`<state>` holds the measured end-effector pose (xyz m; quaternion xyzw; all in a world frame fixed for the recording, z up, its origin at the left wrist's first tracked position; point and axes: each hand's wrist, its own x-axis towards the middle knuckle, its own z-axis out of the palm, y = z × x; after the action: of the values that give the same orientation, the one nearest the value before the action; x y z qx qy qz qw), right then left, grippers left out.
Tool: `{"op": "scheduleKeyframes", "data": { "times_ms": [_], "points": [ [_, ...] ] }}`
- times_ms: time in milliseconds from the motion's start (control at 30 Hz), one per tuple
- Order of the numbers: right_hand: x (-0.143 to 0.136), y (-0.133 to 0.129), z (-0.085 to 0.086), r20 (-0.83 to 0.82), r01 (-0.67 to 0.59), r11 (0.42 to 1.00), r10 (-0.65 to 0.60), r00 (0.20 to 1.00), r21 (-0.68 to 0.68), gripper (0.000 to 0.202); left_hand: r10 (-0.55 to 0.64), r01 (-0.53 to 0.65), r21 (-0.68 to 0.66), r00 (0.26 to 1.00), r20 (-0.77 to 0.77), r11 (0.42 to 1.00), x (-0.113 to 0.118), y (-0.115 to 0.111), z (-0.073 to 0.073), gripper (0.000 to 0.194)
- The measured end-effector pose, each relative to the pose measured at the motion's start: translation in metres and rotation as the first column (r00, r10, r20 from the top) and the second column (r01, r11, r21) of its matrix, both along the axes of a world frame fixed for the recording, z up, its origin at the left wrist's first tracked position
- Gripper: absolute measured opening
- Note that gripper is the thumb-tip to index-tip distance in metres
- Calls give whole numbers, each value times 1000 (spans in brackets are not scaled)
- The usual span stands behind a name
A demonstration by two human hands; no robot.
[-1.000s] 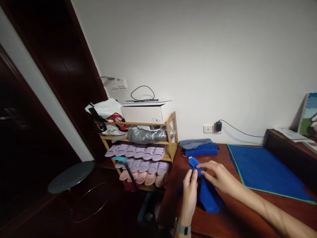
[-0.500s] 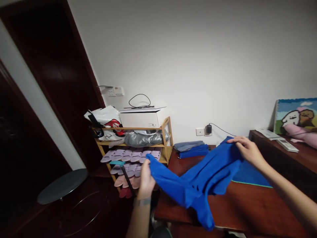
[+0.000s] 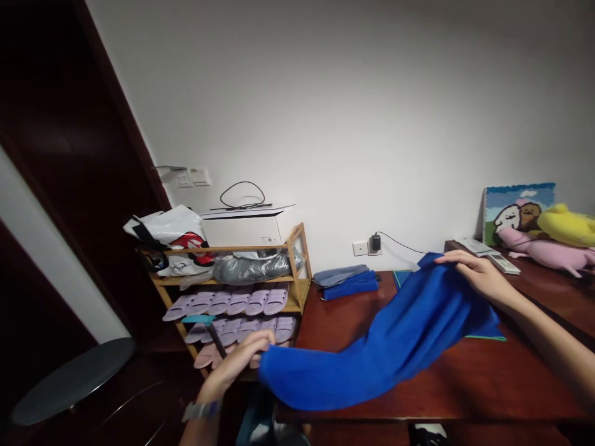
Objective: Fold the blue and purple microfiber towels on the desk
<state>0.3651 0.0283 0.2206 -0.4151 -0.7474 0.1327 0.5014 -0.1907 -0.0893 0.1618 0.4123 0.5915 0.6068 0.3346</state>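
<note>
A blue cloth (image 3: 372, 359) hangs in the air between my two hands, sagging in the middle above the dark red wooden table (image 3: 325, 322). Its left end is pinched by my left hand (image 3: 248, 353), beyond the table's left side. My right hand (image 3: 471, 269) grips the upper right corner, where a small pale tag shows. Part of another blue cloth with a green edge (image 3: 488, 337) lies on the table behind the held one. Folded blue and grey cloths (image 3: 348, 282) rest at the table's back left.
A wooden rack (image 3: 301, 297) holding purple slippers (image 3: 276, 299), a white box (image 3: 242, 229) and a bag (image 3: 174, 229) stands left of the table. A round stool (image 3: 74, 378) is at lower left. Plush toys (image 3: 543, 248) and a remote (image 3: 504, 264) lie at the right.
My left hand has moved left and down, and the blue cloth is now spread wider instead of bunched. The view has shifted to the right, bringing a yellow plush into sight.
</note>
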Motion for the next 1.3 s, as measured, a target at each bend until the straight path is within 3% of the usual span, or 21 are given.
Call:
{"op": "scheduleKeyframes", "data": {
  "times_ms": [67, 133, 233, 300, 400, 467, 533, 567, 633, 700, 767, 867, 1033, 1167, 1300],
  "points": [
    [-23, -9, 14, 16, -102, 994, 103, 995, -43, 34, -232, 232, -12, 965, -122, 973, 32, 14, -1, 23],
    [-51, -20, 29, 31, -202, 975, 206, 978, -95, 37, -364, 398, 63, 885, -291, 915, 78, 27, 8, 25],
    [-89, -39, 52, 96, -373, 914, 390, 916, -159, 37, -466, 603, 227, 761, -451, 765, 151, 36, 40, 45],
    [-104, -49, 65, 143, -461, 866, 490, 860, -195, 34, -514, 702, 248, 676, -528, 668, 190, 36, 66, 45],
    [-112, -52, 79, 203, -498, 849, 526, 826, -175, 28, -556, 755, 230, 620, -553, 613, 219, 35, 98, 34],
    [-112, -50, 80, 240, -439, 896, 440, 865, -63, 24, -591, 750, 250, 645, -485, 613, 225, 37, 110, 29],
    [-115, -50, 73, 223, -249, 959, 215, 951, 139, 20, -603, 700, 319, 713, -357, 639, 229, 42, 118, 26],
    [-118, -54, 66, 177, -113, 963, 70, 982, 246, 19, -593, 657, 363, 753, -285, 661, 231, 45, 122, 25],
    [-128, -67, 51, 64, 104, 913, -141, 988, 393, 18, -567, 575, 425, 808, -160, 699, 236, 50, 129, 24],
    [-139, -85, 36, 17, 159, 889, -184, 983, 429, 17, -586, 559, 446, 805, -92, 699, 244, 50, 138, 24],
    [-148, -98, 25, 15, 148, 913, -167, 986, 380, 19, -624, 609, 439, 770, -131, 660, 250, 45, 147, 29],
    [-151, -99, 16, -30, 206, 954, -204, 978, 219, 36, -571, 677, 438, 736, -365, 592, 258, 29, 157, 36],
    [-142, -80, 11, -146, 164, 986, -168, 975, -37, 33, -196, 632, 505, 717, -669, 588, 265, 16, 168, 16],
    [-134, -73, 6, -174, 53, 992, -71, 982, -111, 19, 61, 648, 486, 563, -824, 587, 255, 31, 178, 22],
    [-125, -64, -1, -202, 14, 993, -37, 979, -115, 20, 178, 626, 463, 464, -868, 627, 242, 48, 185, 27]
  ]
}}
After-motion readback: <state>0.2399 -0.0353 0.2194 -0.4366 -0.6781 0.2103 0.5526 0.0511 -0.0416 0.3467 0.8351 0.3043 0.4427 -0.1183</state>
